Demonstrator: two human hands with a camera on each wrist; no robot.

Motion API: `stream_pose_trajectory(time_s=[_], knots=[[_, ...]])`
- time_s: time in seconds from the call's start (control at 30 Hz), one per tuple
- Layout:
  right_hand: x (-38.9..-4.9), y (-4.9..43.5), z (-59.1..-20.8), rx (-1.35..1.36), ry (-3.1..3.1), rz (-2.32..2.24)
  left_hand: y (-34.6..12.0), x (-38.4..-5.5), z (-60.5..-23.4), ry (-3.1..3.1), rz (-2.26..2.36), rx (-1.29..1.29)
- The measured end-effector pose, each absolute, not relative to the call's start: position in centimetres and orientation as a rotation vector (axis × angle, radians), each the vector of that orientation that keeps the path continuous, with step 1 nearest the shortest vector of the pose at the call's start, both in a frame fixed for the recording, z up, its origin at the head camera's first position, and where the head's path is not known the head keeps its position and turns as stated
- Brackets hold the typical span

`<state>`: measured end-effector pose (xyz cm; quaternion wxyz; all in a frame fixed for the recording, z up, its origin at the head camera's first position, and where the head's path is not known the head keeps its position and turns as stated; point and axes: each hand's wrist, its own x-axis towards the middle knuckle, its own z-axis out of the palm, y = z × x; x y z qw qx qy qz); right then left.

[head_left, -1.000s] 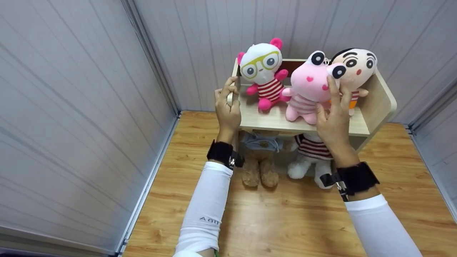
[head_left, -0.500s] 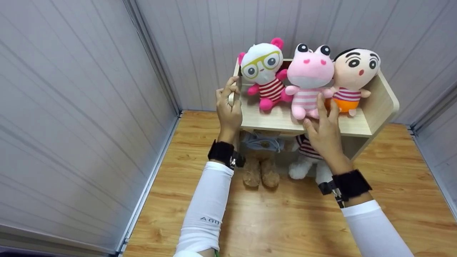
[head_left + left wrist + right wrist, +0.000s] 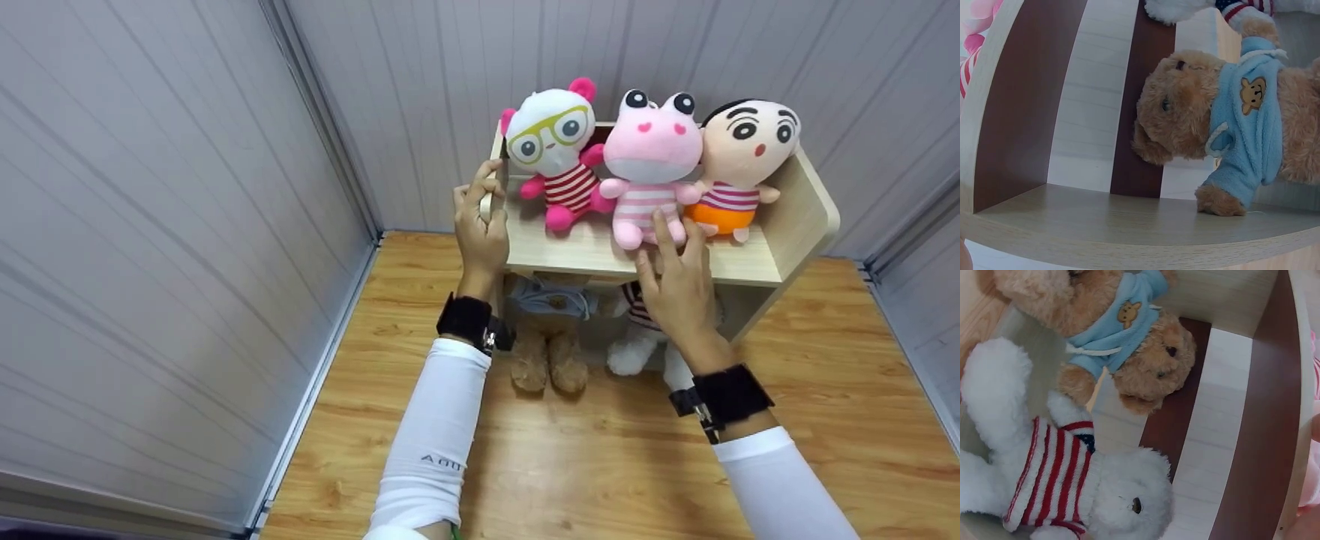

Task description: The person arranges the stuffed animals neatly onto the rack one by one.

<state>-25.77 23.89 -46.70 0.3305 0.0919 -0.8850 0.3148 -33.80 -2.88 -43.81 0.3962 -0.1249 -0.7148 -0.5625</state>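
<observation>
My left hand (image 3: 481,236) holds the left side panel of a small wooden shelf (image 3: 551,255), fingers curled round its edge. My right hand (image 3: 681,296) is at the shelf's front edge, its straight fingers touching the lower body of a pink frog plush (image 3: 652,154). That frog sits upright in the middle of the top board. To its left leans a white-and-pink panda plush (image 3: 553,139) with yellow glasses. A boy doll (image 3: 752,154) in orange shorts sits at its right, against the frog's arm.
On the lower level sit a brown teddy bear (image 3: 1185,107) in a blue hoodie and a white plush (image 3: 1129,495) in a striped sweater. Their legs stick out over the wood floor (image 3: 555,465). Grey panel walls (image 3: 420,90) stand behind and to both sides.
The pink frog has gone left and back from in front of the boy doll, and now sits upright between the two others. My right hand has moved down its body. The left hand has stayed.
</observation>
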Motion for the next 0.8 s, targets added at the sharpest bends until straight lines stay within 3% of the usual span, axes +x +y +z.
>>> stream_pose_trajectory(time_s=[0.8], knots=[[-25.25,24.30,-46.84,0.188,-2.311,0.861,-2.79,-33.92,-43.77,-1.788,-1.444,-0.314]])
